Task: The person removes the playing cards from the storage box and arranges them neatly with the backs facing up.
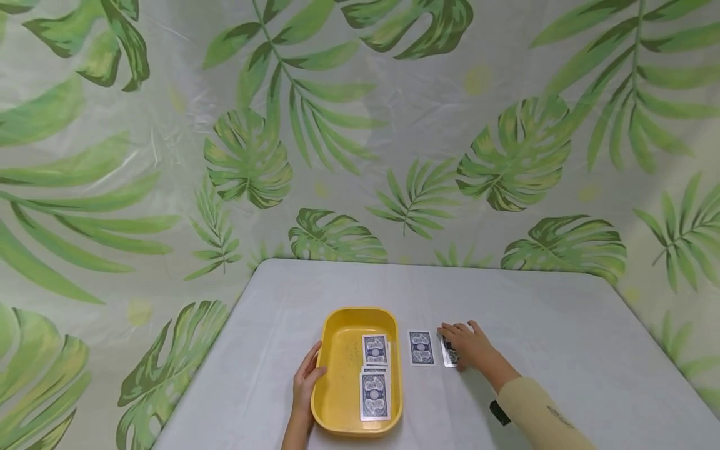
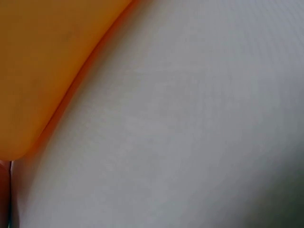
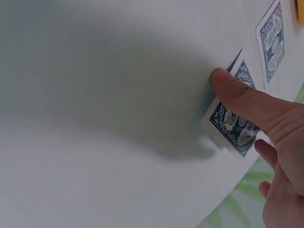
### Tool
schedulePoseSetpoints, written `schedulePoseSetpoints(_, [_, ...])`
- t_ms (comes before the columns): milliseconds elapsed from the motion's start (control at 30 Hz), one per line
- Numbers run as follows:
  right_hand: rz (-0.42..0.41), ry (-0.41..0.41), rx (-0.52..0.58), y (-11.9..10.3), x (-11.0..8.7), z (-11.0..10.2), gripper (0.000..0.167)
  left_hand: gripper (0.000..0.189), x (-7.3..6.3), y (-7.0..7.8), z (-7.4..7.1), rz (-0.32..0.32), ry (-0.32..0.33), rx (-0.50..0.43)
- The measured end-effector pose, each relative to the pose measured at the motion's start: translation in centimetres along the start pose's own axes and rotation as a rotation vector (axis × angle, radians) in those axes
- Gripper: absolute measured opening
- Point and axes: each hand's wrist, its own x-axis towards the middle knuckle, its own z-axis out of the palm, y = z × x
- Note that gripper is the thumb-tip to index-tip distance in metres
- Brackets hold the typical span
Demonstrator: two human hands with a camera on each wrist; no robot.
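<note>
Toward the bottom center of the head view, grips the left wall of a yellow tray (image 1: 337,340) with the left hand (image 1: 305,384), thumb at the rim and fingers along the outside; impossible to tell the exact placement of the fingertips behind the wall. Right of center, holds a blue-backed card (image 3: 225,121) between thumb and fingers of the right hand (image 1: 471,347), thumb laid across the patterned back in the right wrist view, fingertips toward the far edge, slightly spread. Midway between tray and right hand, flat on the white table (image 1: 253,387), a second card (image 1: 421,348), also back up. Along the tray's right side, an upper card (image 1: 375,348) and a lower card (image 1: 375,397), both back up, with edges of more cards (image 1: 374,369) between them. At lower right, a pale yellow sleeve (image 1: 534,406) beside a small dark object (image 1: 499,413). Across the top of the frame, a backdrop (image 1: 416,131) printed with green leaves.
</note>
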Motion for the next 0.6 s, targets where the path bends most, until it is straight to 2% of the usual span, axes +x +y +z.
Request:
schedulePoseSetpoints(133, [0.017,-0.070,0.007,0.26,0.44,0.18,0.082,0.055,0.03,-0.01,0.01,0.003,0.002,0.003])
schedulePoseSetpoints(367, [0.042,-0.186,0.108,0.33,0.46,-0.27,0.077,0.054,-0.10,-0.01,0.17,-0.001,0.010,0.019])
schedulePoseSetpoints(600, [0.048,-0.166,0.176,0.43,0.44,-0.09,0.070,0.054,-0.02,-0.07,0.08,0.003,0.017,0.001])
